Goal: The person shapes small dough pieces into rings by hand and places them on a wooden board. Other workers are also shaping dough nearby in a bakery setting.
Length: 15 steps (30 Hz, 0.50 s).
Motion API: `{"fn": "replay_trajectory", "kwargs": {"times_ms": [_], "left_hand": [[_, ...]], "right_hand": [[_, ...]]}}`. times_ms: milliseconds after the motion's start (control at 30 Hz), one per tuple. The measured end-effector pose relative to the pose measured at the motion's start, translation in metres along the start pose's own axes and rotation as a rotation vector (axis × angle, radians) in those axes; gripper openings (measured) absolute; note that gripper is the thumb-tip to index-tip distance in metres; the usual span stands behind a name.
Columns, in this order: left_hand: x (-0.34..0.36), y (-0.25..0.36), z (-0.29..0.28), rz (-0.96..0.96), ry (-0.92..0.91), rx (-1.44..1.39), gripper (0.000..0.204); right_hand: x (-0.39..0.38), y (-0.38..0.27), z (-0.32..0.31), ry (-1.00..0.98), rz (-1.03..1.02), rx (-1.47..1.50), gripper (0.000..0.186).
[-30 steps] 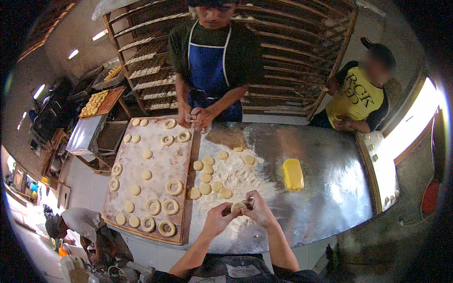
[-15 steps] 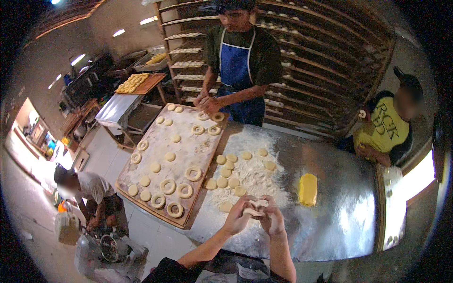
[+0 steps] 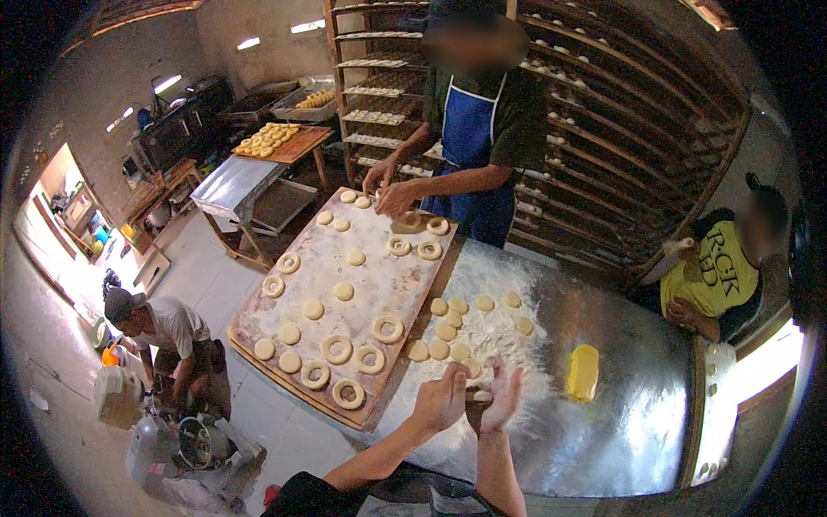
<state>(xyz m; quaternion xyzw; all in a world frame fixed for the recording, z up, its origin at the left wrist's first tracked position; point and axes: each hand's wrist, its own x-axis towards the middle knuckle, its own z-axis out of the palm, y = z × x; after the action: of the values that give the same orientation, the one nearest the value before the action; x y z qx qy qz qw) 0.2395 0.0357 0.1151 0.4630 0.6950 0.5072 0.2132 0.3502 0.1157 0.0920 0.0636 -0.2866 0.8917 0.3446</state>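
Observation:
At the floured end of the steel table [image 3: 636,444], my left hand [image 3: 441,398] has its fingers curled on a small piece of pale dough [image 3: 481,395]. My right hand [image 3: 500,398] is beside it, fingers raised and straightened, close against the dough. Just beyond my hands lie several flat dough rounds [image 3: 438,349] in loose flour. To the left, a floured wooden board [image 3: 293,319] carries dough rounds and rings [image 3: 387,327]. A yellow block [image 3: 582,372] sits on the bare steel to the right.
A co-worker in a blue apron [image 3: 469,129] handles dough across the board, before racks [image 3: 603,112] of trays. Someone in yellow [image 3: 711,271] stands at right. Another person [image 3: 177,332] bends over containers [image 3: 121,388] at lower left. A side table [image 3: 215,185] holds shaped dough.
My view has swung, shifting the scene right. My right hand's fingers have straightened from around the dough. The aproned co-worker's hands have separated and lowered to the board. The crouching person has bent lower.

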Motion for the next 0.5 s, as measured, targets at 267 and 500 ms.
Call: {"fn": "replay_trajectory", "kwargs": {"times_ms": [267,500], "left_hand": [[0.05,-0.028,-0.071,0.23,0.08,0.196,0.024],[0.107,-0.07,-0.106,0.149,-0.047,0.173,0.028]], "right_hand": [[0.07,0.06,0.012,0.353,-0.044,-0.762,0.084],[0.136,0.107,0.001,0.395,-0.142,-0.98,0.065]]}}
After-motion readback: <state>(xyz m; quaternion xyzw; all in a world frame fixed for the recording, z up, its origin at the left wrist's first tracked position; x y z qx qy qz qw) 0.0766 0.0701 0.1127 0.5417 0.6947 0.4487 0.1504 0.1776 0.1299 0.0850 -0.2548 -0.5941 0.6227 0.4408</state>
